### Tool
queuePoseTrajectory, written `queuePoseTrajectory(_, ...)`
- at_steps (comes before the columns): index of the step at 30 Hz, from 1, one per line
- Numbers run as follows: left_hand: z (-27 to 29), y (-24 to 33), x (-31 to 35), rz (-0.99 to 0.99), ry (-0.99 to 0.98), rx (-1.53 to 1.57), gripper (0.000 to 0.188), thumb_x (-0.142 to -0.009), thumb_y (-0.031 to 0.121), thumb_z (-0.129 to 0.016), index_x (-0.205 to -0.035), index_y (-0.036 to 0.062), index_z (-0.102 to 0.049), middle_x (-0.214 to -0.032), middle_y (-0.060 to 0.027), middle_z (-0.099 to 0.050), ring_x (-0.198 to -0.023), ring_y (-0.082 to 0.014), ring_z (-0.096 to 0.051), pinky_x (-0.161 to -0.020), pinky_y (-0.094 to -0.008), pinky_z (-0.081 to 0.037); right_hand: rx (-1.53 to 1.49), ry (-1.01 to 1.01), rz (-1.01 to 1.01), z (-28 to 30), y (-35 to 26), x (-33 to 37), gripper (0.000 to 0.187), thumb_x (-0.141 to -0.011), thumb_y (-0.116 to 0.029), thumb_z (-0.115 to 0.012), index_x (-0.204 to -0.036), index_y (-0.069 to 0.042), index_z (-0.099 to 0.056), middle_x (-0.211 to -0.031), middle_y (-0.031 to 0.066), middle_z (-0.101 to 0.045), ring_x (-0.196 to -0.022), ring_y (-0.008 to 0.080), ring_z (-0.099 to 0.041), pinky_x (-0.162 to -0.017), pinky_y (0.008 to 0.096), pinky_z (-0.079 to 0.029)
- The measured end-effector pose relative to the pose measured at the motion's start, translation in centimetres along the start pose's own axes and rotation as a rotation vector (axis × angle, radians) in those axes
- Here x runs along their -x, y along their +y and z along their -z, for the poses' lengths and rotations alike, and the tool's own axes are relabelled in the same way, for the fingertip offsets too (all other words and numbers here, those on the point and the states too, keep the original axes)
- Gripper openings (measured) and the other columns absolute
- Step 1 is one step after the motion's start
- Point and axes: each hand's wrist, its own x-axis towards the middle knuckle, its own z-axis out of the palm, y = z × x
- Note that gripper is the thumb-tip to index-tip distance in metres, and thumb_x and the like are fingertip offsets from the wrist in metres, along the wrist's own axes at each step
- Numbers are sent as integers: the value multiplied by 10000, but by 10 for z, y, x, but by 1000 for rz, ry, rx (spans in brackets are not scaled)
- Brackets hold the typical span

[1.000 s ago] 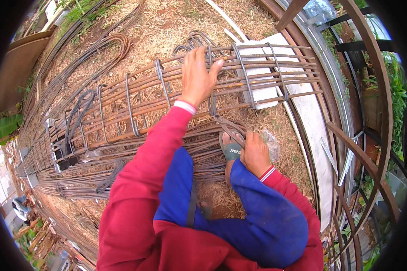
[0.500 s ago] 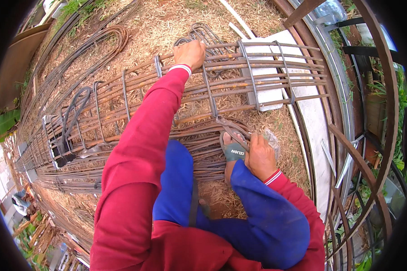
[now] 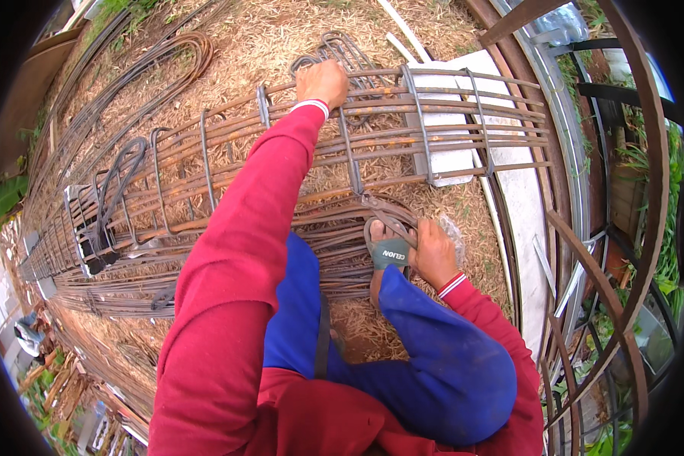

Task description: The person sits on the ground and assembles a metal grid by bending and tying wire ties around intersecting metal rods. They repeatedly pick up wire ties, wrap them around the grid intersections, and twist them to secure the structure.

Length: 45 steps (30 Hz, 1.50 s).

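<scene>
A long rebar cage (image 3: pixel 281 156) of rusty bars and square steel stirrups (image 3: pixel 474 114) stretches across in front of me. My left hand (image 3: pixel 323 82) is closed around its far top bar, by a stirrup; the fingertips are hidden behind the bar. Lower right, my right hand (image 3: pixel 434 254) grips the handles of a pair of steel pincers (image 3: pixel 387 216). Their jaws meet the near bottom corner of that stirrup, at the bar. Whether a tie wire sits in the jaws is too small to tell. My sandalled foot (image 3: pixel 388 254) is just beneath the handles.
Bundled rods (image 3: pixel 349 254) lie between the cage and my legs. Loose stirrups (image 3: pixel 346 53) rest beyond the cage. A white board (image 3: pixel 450 152) is under its right end. Curved metal bars (image 3: pixel 623 292) rise at the right. Bent rebar (image 3: pixel 197 57) lies far left.
My right hand has shifted slightly left and up with the pincers, whose jaws stay at the same corner. The left hand keeps its hold on the bar. The view has moved slightly.
</scene>
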Motion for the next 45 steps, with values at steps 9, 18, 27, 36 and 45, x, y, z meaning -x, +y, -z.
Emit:
queuePoseTrajectory(9,-5,-3,-5,10,12,17,432,-1007,295,-420,-978,0,-735,-1006,-252,-714,-1015,-403,-668,-1015,-522,-397,-16,-11,111,-5,31,-21,306,-707,-43,-657,-970,-25,-503,-842,176,-565,-806,393,-617,-678,478,-524)
queuePoseTrajectory(18,-3,-4,-3,12,-6,25,452,-1023,292,-382,-1024,-3,-724,-1030,-244,-714,-1021,-405,-663,-1043,-526,-364,-635,-371,-133,-3,5,1,150,-882,-107,-596,-975,-1,-546,-736,143,-593,-605,306,-581,-562,387,-477)
queuePoseTrajectory(27,-1,-2,-1,-4,-17,15,482,-1044,307,-334,-1029,-20,-689,-1048,-287,-692,-1022,-452,-647,-1053,-552,-375,-1463,-863,-489,-5,7,-3,351,-1036,-295,-537,-1087,43,-616,-850,103,-649,-723,189,-648,-631,313,-535)
queuePoseTrajectory(36,2,0,2,12,-14,28,497,-1042,325,-337,-1024,-22,-692,-1052,-278,-695,-1047,-450,-642,-1051,-555,-375,-1196,-710,-432,19,-22,2,452,-1046,-370,-511,-1079,67,-619,-953,136,-691,-818,207,-705,-740,326,-577)
queuePoseTrajectory(45,-1,0,0,40,-9,18,442,-1025,287,-377,-1049,23,-731,-1071,-231,-715,-1062,-374,-663,-1071,-492,-349,-1043,-839,-532,48,-27,-17,356,-1050,-315,-511,-1095,28,-595,-789,84,-640,-688,180,-655,-634,328,-545)
